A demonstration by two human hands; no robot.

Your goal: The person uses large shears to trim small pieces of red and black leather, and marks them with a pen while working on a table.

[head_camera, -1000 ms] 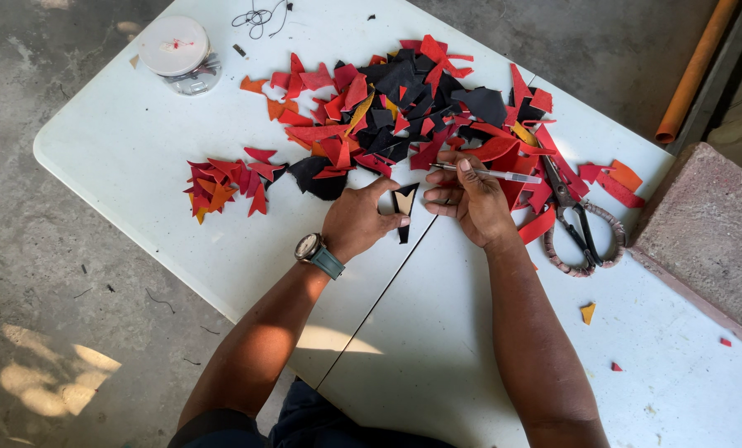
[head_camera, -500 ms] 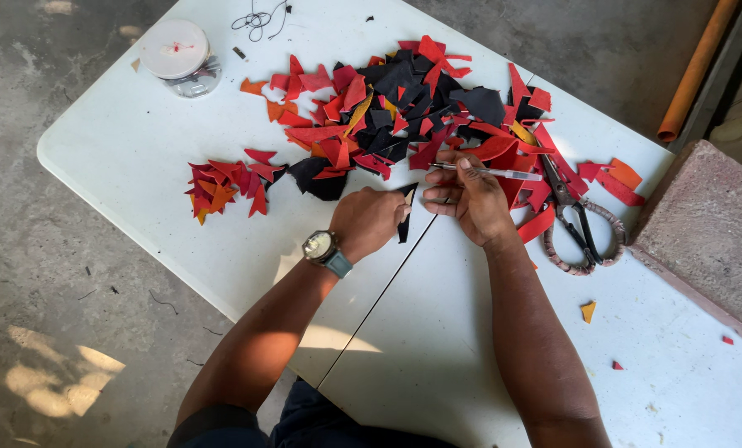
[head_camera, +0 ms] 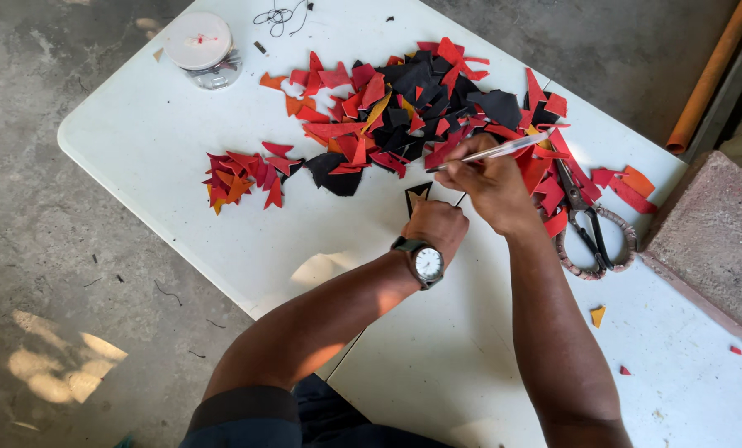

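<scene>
Both forearms reach up from the near edge of the white tabletop (head_camera: 138, 141) and meet close to its middle. The left hand (head_camera: 437, 226) is curled into a loose fist, knuckles up, a watch (head_camera: 425, 261) on the wrist; its fingers are together and pinch the lower end of a small black scrap (head_camera: 416, 196). The scrap stands up from the fist with its point toward the far edge; its exact long axis is hard to tell.

The right hand (head_camera: 491, 182) sits just beside the left, fingers closed around a thin silver pen (head_camera: 491, 152). The pen lies nearly level, long axis running left to right, tip toward the left above the scrap.

A pile (head_camera: 412, 108) of red, black and orange scraps spreads toward the far edge. Scissors (head_camera: 591, 228) lie by the right edge, and a round lidded tub (head_camera: 201, 46) is at the far left corner.
</scene>
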